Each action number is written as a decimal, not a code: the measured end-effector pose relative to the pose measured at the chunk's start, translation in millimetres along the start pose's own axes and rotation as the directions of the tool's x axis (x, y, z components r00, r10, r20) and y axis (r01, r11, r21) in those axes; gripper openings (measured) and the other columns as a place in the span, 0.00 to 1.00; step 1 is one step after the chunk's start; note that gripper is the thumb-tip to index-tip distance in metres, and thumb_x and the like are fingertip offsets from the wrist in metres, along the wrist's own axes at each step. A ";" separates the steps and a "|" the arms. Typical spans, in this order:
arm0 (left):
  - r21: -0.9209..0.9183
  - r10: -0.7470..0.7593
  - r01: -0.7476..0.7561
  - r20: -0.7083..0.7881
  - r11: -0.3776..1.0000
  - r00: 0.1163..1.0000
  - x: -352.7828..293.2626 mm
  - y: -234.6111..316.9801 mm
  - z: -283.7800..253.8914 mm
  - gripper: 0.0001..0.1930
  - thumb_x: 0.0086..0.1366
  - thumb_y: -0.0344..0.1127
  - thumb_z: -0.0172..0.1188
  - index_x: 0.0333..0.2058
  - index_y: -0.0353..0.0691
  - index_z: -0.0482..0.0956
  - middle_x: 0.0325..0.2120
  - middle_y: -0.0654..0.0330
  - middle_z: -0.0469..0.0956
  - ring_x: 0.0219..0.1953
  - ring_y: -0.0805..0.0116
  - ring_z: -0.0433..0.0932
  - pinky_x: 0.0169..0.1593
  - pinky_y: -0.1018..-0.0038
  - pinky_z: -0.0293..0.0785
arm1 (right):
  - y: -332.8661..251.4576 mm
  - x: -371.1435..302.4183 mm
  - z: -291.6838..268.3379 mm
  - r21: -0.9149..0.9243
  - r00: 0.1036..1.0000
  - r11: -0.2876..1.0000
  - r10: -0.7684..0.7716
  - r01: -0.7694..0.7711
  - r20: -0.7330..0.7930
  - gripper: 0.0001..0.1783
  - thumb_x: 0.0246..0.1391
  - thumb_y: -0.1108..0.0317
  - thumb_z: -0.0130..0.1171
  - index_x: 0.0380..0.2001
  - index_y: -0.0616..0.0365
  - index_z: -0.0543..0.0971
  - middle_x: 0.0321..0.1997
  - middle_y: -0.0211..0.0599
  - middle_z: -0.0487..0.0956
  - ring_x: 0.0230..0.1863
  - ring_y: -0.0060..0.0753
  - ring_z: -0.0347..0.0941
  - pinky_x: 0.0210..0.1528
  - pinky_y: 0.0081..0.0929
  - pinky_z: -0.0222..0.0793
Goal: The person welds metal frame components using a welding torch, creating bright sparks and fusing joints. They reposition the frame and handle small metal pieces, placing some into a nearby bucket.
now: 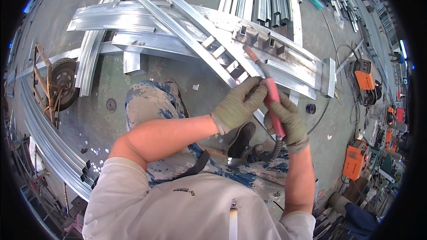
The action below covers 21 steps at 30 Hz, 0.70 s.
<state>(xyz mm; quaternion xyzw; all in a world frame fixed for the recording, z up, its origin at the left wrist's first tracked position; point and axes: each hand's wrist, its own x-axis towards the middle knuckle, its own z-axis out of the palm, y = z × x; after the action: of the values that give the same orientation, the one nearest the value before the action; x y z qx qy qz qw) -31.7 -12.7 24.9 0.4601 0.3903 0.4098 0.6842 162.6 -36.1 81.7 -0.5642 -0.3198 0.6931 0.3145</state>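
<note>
Red torch [271,90] lay gripped in the right hand [291,121]; left of it, the left hand [239,104] was pinched narrow, its hold unclear from above.

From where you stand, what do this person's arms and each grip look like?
The left grip and right grip are human hands in olive-green gloves that end around the wrists. Above them the forearms are bare, up to short, pale beige sleeves without visible markings.
</note>
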 end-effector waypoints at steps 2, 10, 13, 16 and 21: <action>-0.006 -0.001 0.001 0.001 1.000 1.000 -7.8 -4.8 -6.3 0.23 0.80 0.44 0.53 0.61 0.30 0.76 0.42 0.57 0.81 0.45 0.74 0.76 0.50 0.74 0.74 | 5.8 -6.9 22.4 -0.101 0.999 0.995 -0.008 0.003 -0.045 0.34 0.67 0.60 0.66 0.71 0.59 0.70 0.37 0.31 0.82 0.25 0.21 0.77 0.23 0.21 0.70; -0.015 -0.095 0.094 -0.082 0.995 0.992 -18.4 -33.7 -36.5 0.24 0.81 0.50 0.52 0.55 0.31 0.80 0.40 0.56 0.83 0.41 0.73 0.76 0.48 0.69 0.76 | 27.4 10.1 68.8 -0.328 0.986 0.943 -0.109 0.061 -0.128 0.36 0.65 0.63 0.65 0.75 0.51 0.68 0.35 0.27 0.79 0.24 0.17 0.71 0.25 0.20 0.68; -0.002 -0.103 0.104 -0.162 0.995 0.981 -16.1 -26.4 -47.1 0.23 0.81 0.51 0.53 0.53 0.33 0.81 0.38 0.63 0.81 0.39 0.78 0.73 0.44 0.75 0.74 | 29.4 24.9 82.7 -0.383 0.978 0.921 -0.140 0.070 -0.156 0.37 0.64 0.62 0.66 0.75 0.50 0.68 0.37 0.27 0.80 0.26 0.16 0.71 0.27 0.21 0.69; -0.058 -0.152 0.143 -0.198 0.988 0.968 -12.4 -26.6 -59.2 0.25 0.80 0.52 0.54 0.52 0.32 0.81 0.39 0.62 0.82 0.40 0.78 0.74 0.44 0.75 0.74 | 34.9 43.2 93.8 -0.420 0.982 0.907 -0.095 0.019 -0.161 0.40 0.64 0.60 0.67 0.76 0.51 0.66 0.44 0.34 0.83 0.33 0.20 0.76 0.34 0.23 0.74; -0.130 -0.198 0.164 -0.324 0.978 0.925 -12.8 -30.1 -64.0 0.26 0.79 0.53 0.54 0.53 0.31 0.81 0.40 0.60 0.83 0.41 0.77 0.76 0.46 0.75 0.75 | 57.5 74.0 101.9 -0.575 0.975 0.808 -0.209 0.130 -0.073 0.42 0.63 0.61 0.67 0.77 0.56 0.63 0.67 0.55 0.78 0.65 0.43 0.77 0.64 0.33 0.72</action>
<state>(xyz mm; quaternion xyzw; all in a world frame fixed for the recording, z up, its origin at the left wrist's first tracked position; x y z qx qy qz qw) -88.5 -11.9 -19.1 0.3108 0.5207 0.4362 0.6648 45.9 -20.6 8.9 -0.6460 -0.5386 0.4969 0.2139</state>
